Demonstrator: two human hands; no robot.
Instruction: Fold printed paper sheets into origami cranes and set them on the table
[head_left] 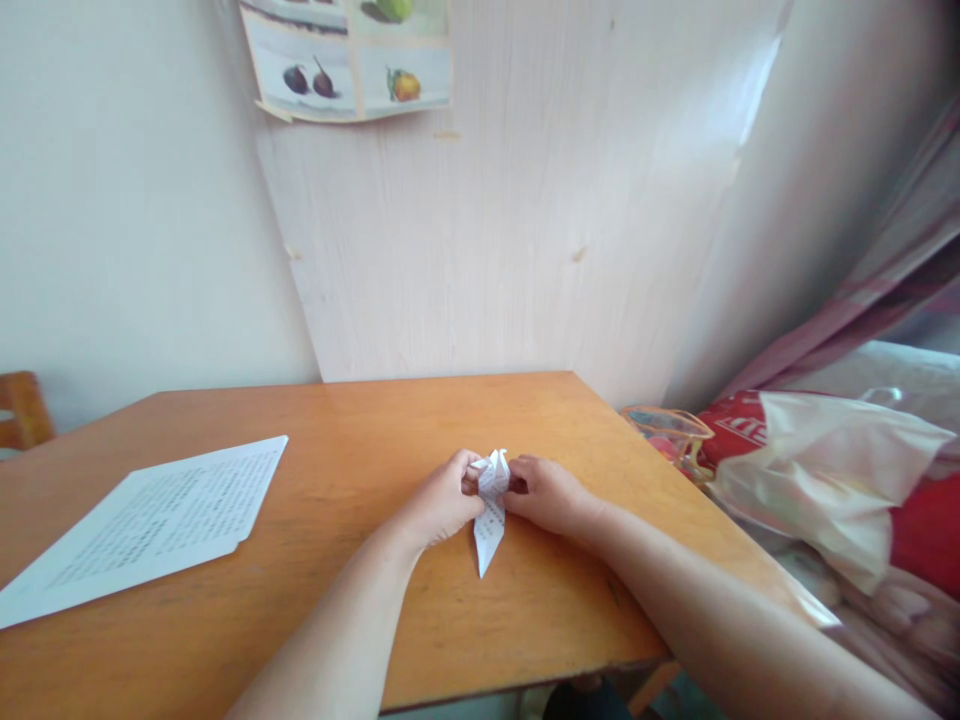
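A small folded piece of printed white paper lies on the wooden table, its narrow point toward me. My left hand pinches its upper left side with fingers closed. From the other side, my right hand grips the upper right of the same folded paper, fingers curled. Both hands meet at the paper's top, where the folds bunch up.
A flat printed sheet lies on the table's left part. Plastic bags and red packaging pile up right of the table edge. A wooden chair back shows at far left. A fruit poster hangs on the wall.
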